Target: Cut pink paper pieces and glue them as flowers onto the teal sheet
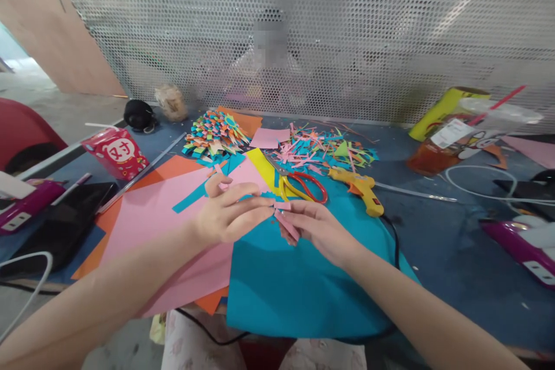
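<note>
My left hand (pixel 232 208) and my right hand (pixel 321 225) meet over the blue paper sheet (pixel 303 295). Between the right thumb and fingers is a folded pink paper strip (pixel 287 226), one end slanting down toward me. The left fingertips are closed at the strip's upper end, touching it. Another bit of pink paper (pixel 219 170) shows by the left hand's curled finger. Just beyond the hands lie scissors (pixel 303 182) with red and yellow handles, on yellow paper (pixel 261 169). A yellow glue gun (pixel 362 189) rests right of them.
Pink sheets (pixel 160 231) overlap orange paper (pixel 173 169) at left. Behind are a folded-paper cluster (pixel 212 136) and a heap of paper scraps (pixel 321 150). A red drink carton (pixel 116 153) stands left, a bagged drink (pixel 437 153) right. Perforated metal (pixel 338 29) walls the back.
</note>
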Demonstrator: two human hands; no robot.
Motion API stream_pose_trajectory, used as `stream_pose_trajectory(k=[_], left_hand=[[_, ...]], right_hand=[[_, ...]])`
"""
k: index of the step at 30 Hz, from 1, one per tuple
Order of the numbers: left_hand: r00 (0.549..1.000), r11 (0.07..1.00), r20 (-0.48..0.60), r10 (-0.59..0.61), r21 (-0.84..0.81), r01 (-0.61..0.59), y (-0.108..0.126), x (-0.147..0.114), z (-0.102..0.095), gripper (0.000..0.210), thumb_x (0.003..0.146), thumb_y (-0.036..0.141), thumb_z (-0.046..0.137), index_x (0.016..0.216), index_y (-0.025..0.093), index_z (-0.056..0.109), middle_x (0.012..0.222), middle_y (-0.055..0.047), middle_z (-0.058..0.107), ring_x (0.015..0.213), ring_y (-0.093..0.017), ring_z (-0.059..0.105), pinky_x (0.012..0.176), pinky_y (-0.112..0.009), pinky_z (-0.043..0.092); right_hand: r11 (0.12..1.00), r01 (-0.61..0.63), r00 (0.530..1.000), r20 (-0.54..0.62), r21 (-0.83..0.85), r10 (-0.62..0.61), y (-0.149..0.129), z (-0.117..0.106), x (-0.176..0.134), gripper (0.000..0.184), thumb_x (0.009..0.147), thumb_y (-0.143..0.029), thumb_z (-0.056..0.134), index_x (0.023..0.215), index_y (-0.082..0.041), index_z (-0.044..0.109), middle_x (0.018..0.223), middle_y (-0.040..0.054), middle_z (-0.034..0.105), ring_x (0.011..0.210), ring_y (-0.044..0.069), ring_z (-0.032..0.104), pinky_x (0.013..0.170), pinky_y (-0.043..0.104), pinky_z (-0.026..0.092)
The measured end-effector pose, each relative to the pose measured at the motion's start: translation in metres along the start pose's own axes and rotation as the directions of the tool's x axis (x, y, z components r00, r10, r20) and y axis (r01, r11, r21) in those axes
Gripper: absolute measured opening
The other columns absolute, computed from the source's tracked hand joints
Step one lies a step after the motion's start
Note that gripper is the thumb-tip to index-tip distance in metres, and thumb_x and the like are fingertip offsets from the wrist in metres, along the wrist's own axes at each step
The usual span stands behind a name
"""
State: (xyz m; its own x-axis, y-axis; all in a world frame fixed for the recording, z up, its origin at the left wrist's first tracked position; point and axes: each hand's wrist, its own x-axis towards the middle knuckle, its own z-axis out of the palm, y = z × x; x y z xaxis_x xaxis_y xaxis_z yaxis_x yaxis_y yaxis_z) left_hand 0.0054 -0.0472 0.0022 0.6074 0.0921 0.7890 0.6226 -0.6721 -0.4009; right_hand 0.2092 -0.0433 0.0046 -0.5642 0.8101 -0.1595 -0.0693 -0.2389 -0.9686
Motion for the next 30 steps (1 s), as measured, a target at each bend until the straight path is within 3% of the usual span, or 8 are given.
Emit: stream_pose_trajectory(k=[6,14,21,27,30], left_hand=[[0.998,0.998,-0.058,0.036,-0.057,-0.040,0.0019,0.0035,0.0003,0.013,0.087,0.011,0.053,0.084,0.023,0.058,0.086,0.006,0.075,0.083,-0.013,0.065,0.084,-0.037,0.030],[0.997,0.997,-0.058,0.050,-0.055,-0.053,0.0027,0.0052,0.0003,0.013,0.085,0.007,0.054,0.085,0.020,0.057,0.084,0.006,0.074,0.082,-0.012,0.064,0.091,-0.035,0.026],[0.998,0.995,-0.023,0.066,-0.079,-0.068,0.0004,0.0067,0.0014,0.012,0.084,0.007,0.056,0.086,0.019,0.058,0.083,0.003,0.074,0.082,-0.013,0.064,0.087,-0.034,0.027],[1.000,0.975,0.021,-0.007,-0.220,0.011,-0.0004,0.0013,0.0027,0.018,0.083,0.006,0.056,0.089,0.023,0.058,0.091,0.005,0.074,0.083,-0.013,0.066,0.095,-0.037,0.024],[0.999,0.976,0.036,-0.032,-0.215,0.039,0.0013,0.0002,0.0027,0.021,0.083,0.005,0.055,0.090,0.024,0.059,0.090,0.006,0.075,0.082,-0.014,0.067,0.097,-0.038,0.024]], right_hand=[[0.999,0.030,0.999,-0.010,-0.013,-0.030,0.0038,-0.0011,0.0001,0.029,0.066,-0.043,0.073,0.070,-0.017,0.060,0.052,-0.0049,0.056,0.044,0.007,0.046,0.048,0.025,0.036],[0.998,0.048,0.999,0.006,-0.043,-0.048,0.0042,-0.0015,0.0004,0.031,0.066,-0.045,0.072,0.065,-0.017,0.057,0.045,-0.0064,0.051,0.044,0.007,0.045,0.048,0.024,0.037],[0.993,0.025,0.999,-0.022,-0.112,-0.027,0.0011,-0.0010,-0.0009,0.029,0.065,-0.042,0.071,0.066,-0.018,0.055,0.053,-0.0051,0.057,0.044,0.006,0.046,0.044,0.023,0.031],[0.994,0.010,0.999,-0.032,-0.107,-0.013,0.0002,0.0004,-0.0012,0.028,0.065,-0.041,0.068,0.066,-0.017,0.054,0.052,-0.0054,0.056,0.043,0.006,0.045,0.043,0.022,0.029],[0.995,0.020,0.999,-0.026,-0.095,-0.022,0.0010,0.0001,-0.0007,0.028,0.065,-0.041,0.068,0.066,-0.017,0.054,0.051,-0.0054,0.056,0.042,0.005,0.044,0.043,0.022,0.028]])
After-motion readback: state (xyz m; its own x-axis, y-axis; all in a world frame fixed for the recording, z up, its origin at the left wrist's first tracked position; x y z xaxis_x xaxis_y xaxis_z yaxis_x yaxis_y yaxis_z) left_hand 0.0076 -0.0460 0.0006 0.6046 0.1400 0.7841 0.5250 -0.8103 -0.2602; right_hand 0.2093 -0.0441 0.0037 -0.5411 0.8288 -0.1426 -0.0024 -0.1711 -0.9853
